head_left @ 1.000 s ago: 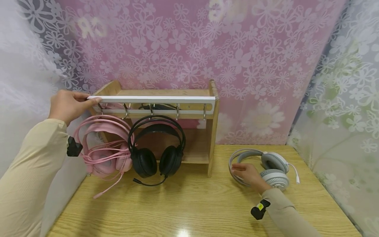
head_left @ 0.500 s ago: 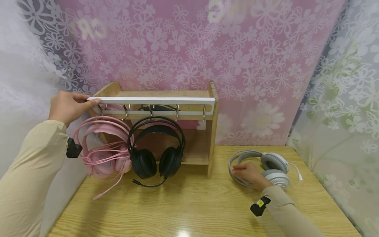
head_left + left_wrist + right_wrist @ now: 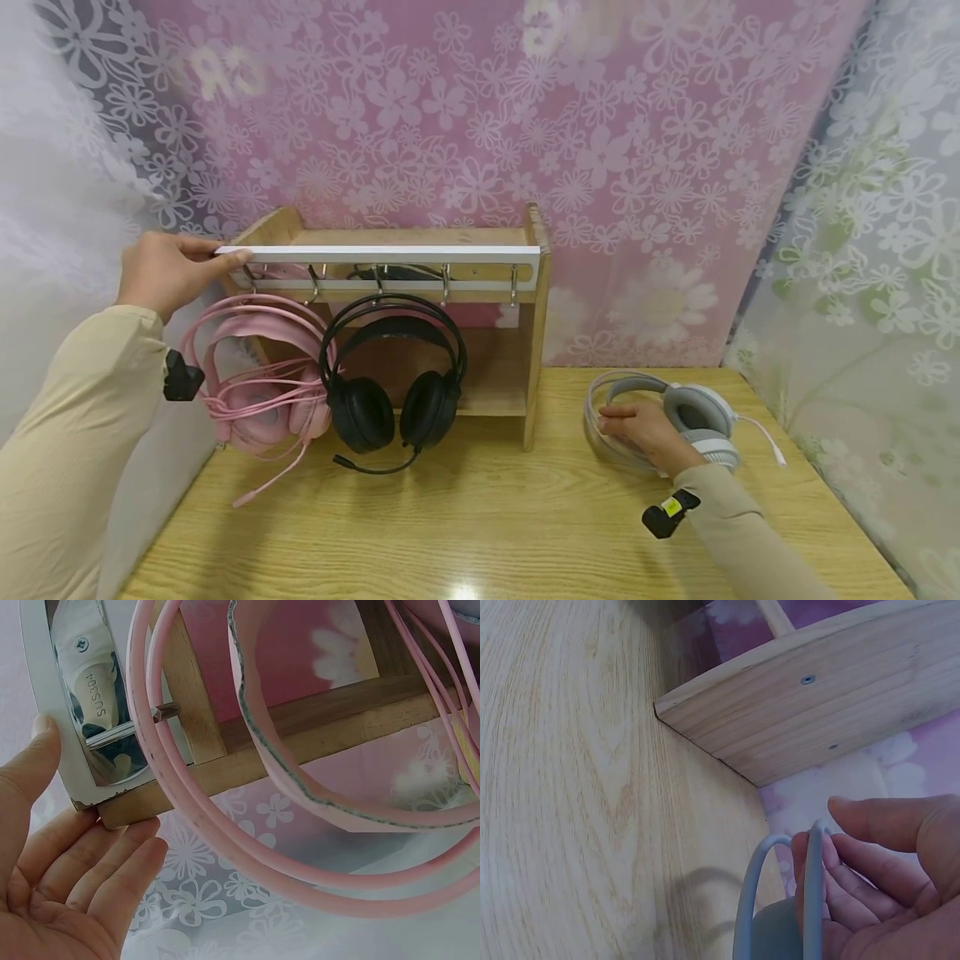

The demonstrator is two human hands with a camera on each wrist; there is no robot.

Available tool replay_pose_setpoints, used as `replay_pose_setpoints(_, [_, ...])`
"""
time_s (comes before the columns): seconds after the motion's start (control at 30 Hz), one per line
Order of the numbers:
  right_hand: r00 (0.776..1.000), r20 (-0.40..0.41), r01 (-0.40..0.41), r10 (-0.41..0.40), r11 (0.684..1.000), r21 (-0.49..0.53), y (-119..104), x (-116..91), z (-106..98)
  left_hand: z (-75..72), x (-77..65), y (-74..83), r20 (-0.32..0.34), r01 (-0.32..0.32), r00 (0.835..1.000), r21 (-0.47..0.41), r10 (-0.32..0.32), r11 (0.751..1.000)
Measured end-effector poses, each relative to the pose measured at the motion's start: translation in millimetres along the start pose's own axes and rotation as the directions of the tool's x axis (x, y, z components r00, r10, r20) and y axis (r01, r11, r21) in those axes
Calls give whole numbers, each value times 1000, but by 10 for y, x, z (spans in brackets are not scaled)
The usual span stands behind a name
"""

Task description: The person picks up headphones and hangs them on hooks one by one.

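Note:
My left hand [image 3: 161, 271] grips the left end of a white hook rail [image 3: 375, 251] on a wooden shelf, thumb in front and fingers at the wood's underside in the left wrist view. Beside it a pink headset [image 3: 258, 427] with looped cable hangs from a hook, and a black headset [image 3: 362, 415] hangs to its right. Over the table's right side my right hand [image 3: 654, 435] holds the headband of a light grey headset [image 3: 708, 402]. The right wrist view shows my fingers curled round one band [image 3: 812, 900], thumb held apart.
The wooden shelf [image 3: 535, 358] stands at the table's back. Metal hooks to the right of the black headset, including the rightmost hook [image 3: 513, 287], carry nothing. Flower-patterned curtains enclose the wooden table [image 3: 480, 517] at the back and sides.
My right hand and the grey headset have shifted slightly right, and the headset's microphone has swung right. My left hand keeps its hold on the rail; the hanging headsets look unchanged.

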State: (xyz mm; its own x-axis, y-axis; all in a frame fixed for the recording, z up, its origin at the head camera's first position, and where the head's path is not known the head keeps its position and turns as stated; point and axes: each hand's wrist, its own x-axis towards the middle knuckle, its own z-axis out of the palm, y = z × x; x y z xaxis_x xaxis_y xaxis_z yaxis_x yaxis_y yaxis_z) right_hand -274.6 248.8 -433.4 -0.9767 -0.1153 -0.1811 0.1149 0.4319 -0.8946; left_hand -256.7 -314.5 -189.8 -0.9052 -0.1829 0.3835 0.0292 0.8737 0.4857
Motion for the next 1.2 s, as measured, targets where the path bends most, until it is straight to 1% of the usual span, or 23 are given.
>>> replay_pose_setpoints(0.2, [999, -36, -6, 6, 1000, 6, -3, -14, -16, 12, 5, -19, -5, -2, 1000, -5, 2, 1000])
replay_pose_setpoints(0.4, [999, -54, 6, -8, 999, -42, -28, -39, -62, 13, 5, -28, -5, 1, 1000, -6, -1, 1000])
replay_pose_setpoints(0.63, [997, -76, -18, 16, 999, -35, -66, -50, -110, 0, -2, -11, 3, 10, 1000, -6, -10, 1000])
replay_pose_setpoints(0.73, [997, -81, -15, 10, 999, -52, -88, -81, -134, -1, -2, -3, 0, 7, 1000, -6, -7, 1000])
replay_pose_setpoints(1.0, [988, -155, 2, -21, 993, -116, -202, -188, -200, -7, 4, -4, 16, 17, 1000, -31, -17, 999])
replay_pose_setpoints(1.2, [987, -161, -2, -12, 997, -83, -255, -249, -270, 4, 12, 1, -2, -2, 1000, -32, 2, 999])
